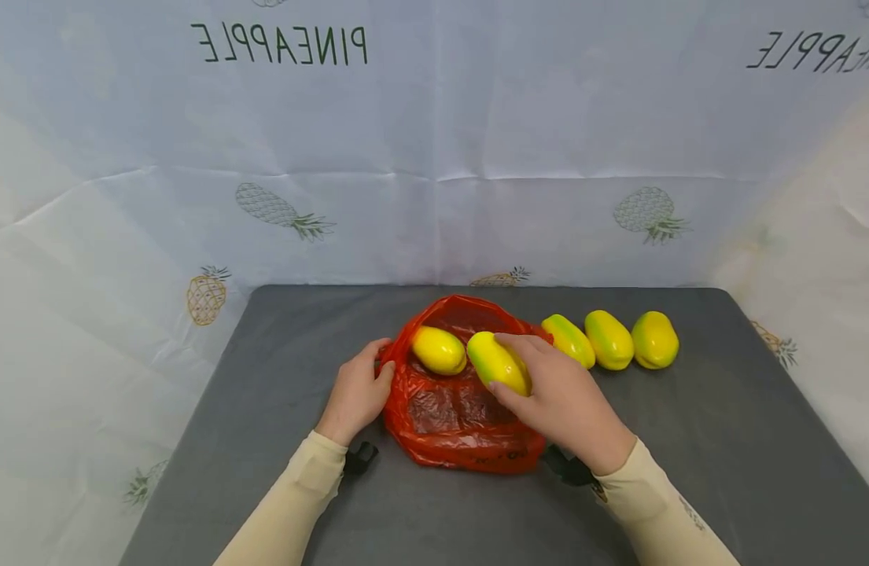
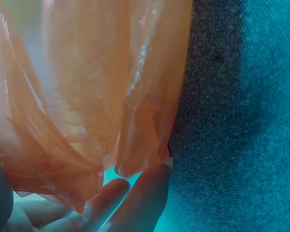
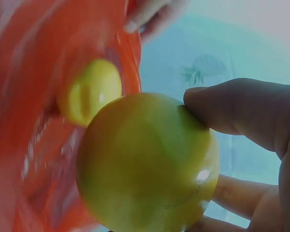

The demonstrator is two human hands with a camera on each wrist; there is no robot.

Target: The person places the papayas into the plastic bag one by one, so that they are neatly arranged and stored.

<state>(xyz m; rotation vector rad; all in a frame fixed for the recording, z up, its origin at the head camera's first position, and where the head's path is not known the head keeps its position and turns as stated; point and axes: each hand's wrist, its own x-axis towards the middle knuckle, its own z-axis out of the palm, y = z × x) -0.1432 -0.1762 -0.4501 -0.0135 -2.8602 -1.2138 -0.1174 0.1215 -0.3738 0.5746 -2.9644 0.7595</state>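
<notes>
The right hand grasps a yellow-green fruit over the open red plastic bag, where a second fruit lies. The left hand pinches the bag's left rim; three more fruits sit right of it.

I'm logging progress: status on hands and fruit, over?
Right hand grips yellow fruit over open red bag; left hand holds its edge. One fruit inside, three more fruits to the right. Nothing seen blocking.
</notes>
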